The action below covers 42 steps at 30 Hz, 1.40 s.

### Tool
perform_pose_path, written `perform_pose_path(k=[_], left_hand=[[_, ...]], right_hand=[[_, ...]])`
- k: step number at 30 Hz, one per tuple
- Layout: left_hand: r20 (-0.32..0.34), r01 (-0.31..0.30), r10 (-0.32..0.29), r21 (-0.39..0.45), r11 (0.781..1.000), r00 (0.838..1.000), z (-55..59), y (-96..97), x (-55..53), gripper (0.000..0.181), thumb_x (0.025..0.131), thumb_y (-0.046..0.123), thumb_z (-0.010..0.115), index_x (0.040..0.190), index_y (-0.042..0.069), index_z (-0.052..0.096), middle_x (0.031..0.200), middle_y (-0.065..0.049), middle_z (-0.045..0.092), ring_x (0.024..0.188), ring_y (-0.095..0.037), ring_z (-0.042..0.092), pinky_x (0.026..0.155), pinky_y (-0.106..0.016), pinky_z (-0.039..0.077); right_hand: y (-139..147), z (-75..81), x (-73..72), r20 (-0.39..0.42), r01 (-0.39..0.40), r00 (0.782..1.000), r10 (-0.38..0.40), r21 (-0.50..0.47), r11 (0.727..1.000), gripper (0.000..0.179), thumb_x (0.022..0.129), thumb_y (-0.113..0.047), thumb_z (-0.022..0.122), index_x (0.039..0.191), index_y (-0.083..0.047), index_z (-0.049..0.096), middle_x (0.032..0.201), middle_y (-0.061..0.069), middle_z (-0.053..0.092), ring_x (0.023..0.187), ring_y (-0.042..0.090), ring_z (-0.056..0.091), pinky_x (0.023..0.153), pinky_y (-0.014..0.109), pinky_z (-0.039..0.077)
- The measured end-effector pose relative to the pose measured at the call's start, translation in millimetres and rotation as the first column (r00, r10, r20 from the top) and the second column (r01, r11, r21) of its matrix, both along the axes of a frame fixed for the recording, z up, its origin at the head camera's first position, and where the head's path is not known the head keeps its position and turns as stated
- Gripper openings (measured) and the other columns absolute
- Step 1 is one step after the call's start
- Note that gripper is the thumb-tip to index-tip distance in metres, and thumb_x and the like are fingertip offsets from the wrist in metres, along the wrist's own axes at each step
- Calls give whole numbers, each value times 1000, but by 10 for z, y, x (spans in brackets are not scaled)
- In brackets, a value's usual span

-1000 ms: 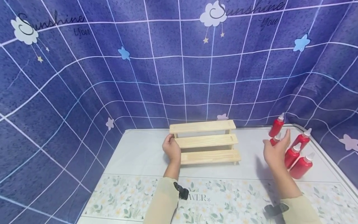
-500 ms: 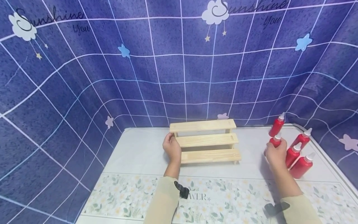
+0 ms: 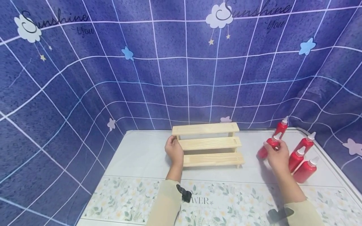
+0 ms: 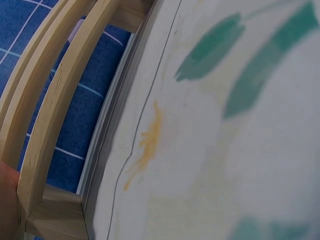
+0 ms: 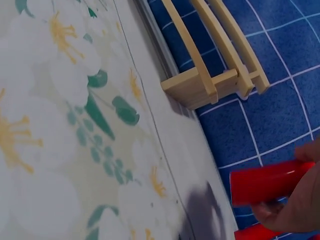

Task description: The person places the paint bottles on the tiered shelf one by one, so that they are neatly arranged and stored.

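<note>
A three-tier wooden rack (image 3: 209,143) stands at the middle of the table's back part. My left hand (image 3: 174,153) holds its left end, fingers at the middle tier; the left wrist view shows only a bit of that hand (image 4: 7,200) beside the rack (image 4: 65,90). My right hand (image 3: 277,156) grips a red squeeze bottle (image 3: 264,152) with a white pointed cap, tilted. In the right wrist view the bottle (image 5: 265,182) lies between thumb and fingers, its cap hidden. Several more red bottles (image 3: 305,171) stand to the right of and behind that hand.
The white table (image 3: 141,150) has a floral printed strip (image 3: 127,201) along its front. A blue gridded curtain (image 3: 169,72) hangs close behind the table and along both sides. One red bottle (image 3: 281,127) stands near the back edge.
My right hand has closed on a red bottle and moved it slightly left, tilting it. The left hand and the rack stay in place.
</note>
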<state>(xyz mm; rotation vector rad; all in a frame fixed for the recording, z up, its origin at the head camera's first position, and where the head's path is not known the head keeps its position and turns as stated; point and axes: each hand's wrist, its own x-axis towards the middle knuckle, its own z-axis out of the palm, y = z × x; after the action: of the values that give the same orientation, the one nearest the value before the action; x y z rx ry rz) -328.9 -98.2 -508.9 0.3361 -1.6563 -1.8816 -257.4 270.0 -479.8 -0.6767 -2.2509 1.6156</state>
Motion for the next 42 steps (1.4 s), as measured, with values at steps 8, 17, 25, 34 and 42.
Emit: perform_pose_path(k=[8,17,25,34,42], left_hand=[[0,-22,22,6,1000,1000,18,8,7,29,96,-4,49,115,-5,71,124,-24,72,134,-35,64,119,-46,51],[-8,-5,5,6,1000,1000,-8,2,3,29,97,-2,48,115,-3,71,126,-22,72,138,-33,62,122,-44,48],[-20,2,-2,10,1000,1000,-30,-8,-11,29,97,-3,48,115,-3,71,125,-21,72,134,-33,64,117,-42,53],[-24,8,-8,14,1000,1000,-45,-20,-31,30,98,-3,47,115,-2,71,124,-20,73,129,-32,66,112,-39,56],[-23,25,-24,36,999,999,-14,-15,-9,30,98,-4,46,115,-4,70,127,-21,72,132,-32,66,113,-37,56]], right_hand=[[-121,61,28,-79,-22,997,22,-1,1000,63,95,-39,78,145,-6,56,98,-20,61,81,-9,58,67,9,53],[-233,123,58,-91,-15,996,23,86,996,67,92,-49,79,143,-10,61,132,17,70,84,-4,57,66,8,51],[-368,212,66,-161,-35,986,47,80,996,61,89,-42,84,139,-13,66,114,4,74,83,0,59,67,9,53],[-579,281,48,-260,-100,959,109,50,994,55,89,-30,86,136,-9,68,95,-21,69,78,-2,62,62,14,58],[-716,266,54,-285,-161,945,161,22,987,51,90,-24,86,133,-6,67,85,-31,64,74,0,63,56,24,61]])
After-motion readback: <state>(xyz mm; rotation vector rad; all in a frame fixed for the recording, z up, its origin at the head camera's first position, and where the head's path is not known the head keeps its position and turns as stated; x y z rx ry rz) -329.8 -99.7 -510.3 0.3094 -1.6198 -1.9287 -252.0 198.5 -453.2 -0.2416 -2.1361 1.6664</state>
